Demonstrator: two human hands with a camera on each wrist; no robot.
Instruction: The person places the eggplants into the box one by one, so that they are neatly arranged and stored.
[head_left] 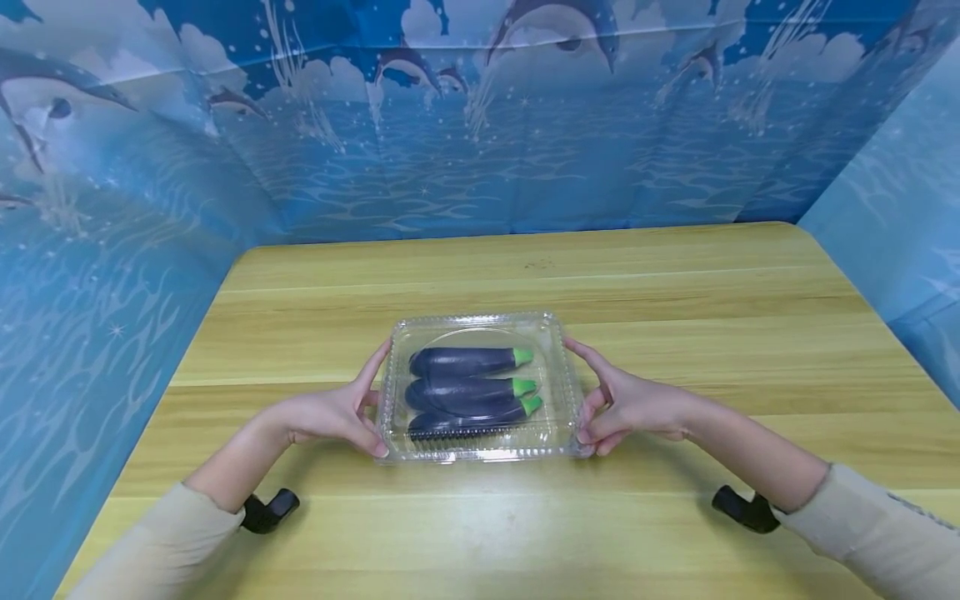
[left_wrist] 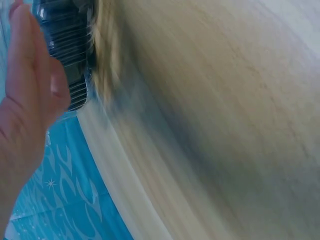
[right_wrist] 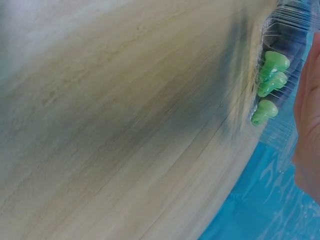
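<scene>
A clear plastic clamshell box (head_left: 560, 400) with its lid down sits in the middle of the head view. Inside lie three dark purple eggplants (head_left: 463, 362), side by side, their green stem ends (right_wrist: 274, 62) pointing right. My left hand (head_left: 333, 414) grips the box's left side, thumb at the near corner and a finger reaching along toward the far one. On the opposite side my right hand (head_left: 633, 404) holds the box the same way, thumb at the near right corner. Both wrist views show the box at the hands, close over the table, with a shadow beside it.
The wood-grain table (head_left: 510, 533) spreads around the box on all sides. Blue cloth (head_left: 480, 183) printed with dolphins and waves hangs behind the table and along both sides. A black wrist device (head_left: 270, 511) is worn at each sleeve cuff.
</scene>
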